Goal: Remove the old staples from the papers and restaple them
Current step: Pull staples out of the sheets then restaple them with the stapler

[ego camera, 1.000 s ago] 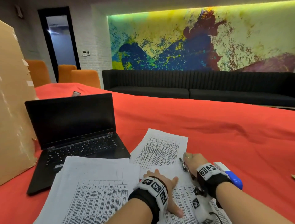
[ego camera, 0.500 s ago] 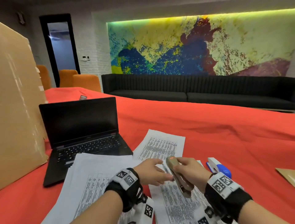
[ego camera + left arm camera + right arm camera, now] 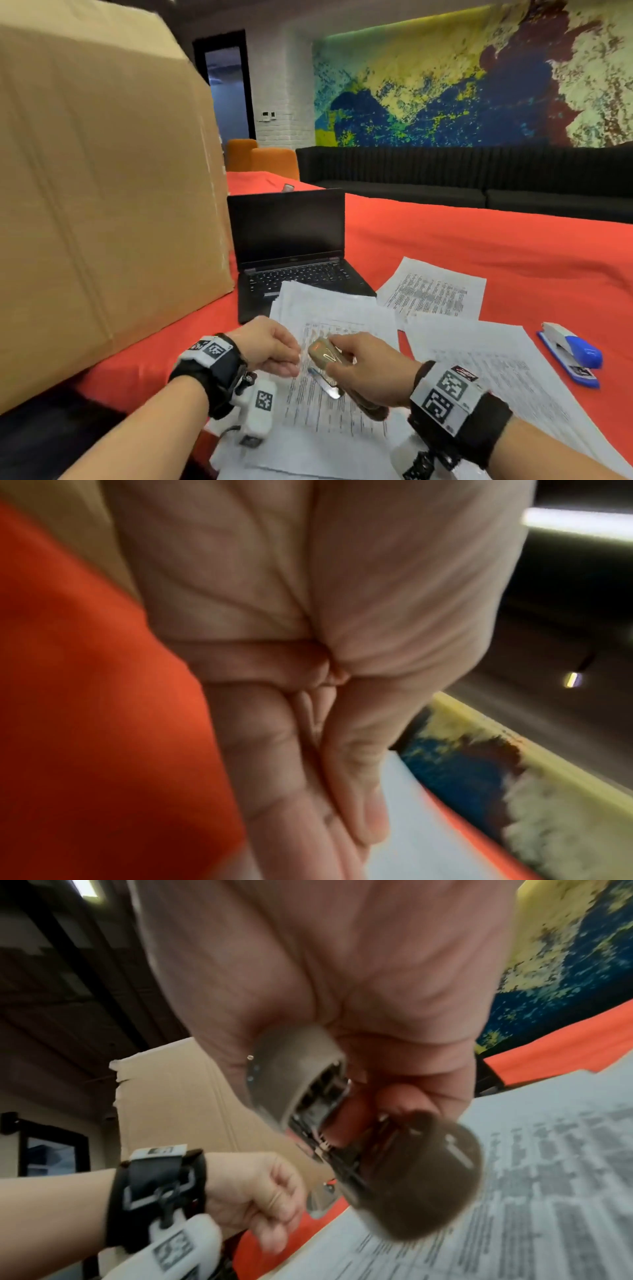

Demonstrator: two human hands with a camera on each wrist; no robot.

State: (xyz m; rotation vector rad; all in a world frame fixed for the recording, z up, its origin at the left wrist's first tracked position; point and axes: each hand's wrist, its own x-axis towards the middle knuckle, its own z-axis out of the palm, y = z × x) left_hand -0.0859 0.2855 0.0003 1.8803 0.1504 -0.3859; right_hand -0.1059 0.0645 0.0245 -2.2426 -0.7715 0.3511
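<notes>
My right hand [image 3: 342,359] grips a tan staple remover [image 3: 323,354], held a little above the left stack of printed papers [image 3: 329,315]. In the right wrist view the staple remover [image 3: 298,1074] shows its metal jaws parted. My left hand [image 3: 293,359] hovers just left of the remover's tip with its fingers curled. The left wrist view shows the thumb [image 3: 356,777] pressed against the fingers, with nothing visible between them. A blue and white stapler [image 3: 570,354] lies on the red cloth at the right. More papers [image 3: 496,363] lie under my right wrist.
An open black laptop [image 3: 291,233] stands behind the papers. A large cardboard box [image 3: 102,205] fills the left side. A single printed sheet [image 3: 435,291] lies further back on the red tablecloth [image 3: 496,246]. A black sofa [image 3: 479,178] runs along the far wall.
My right hand has lifted the staple remover off the papers and carried it left. My left hand left the paper, curled up and met it. The view swung left toward the box.
</notes>
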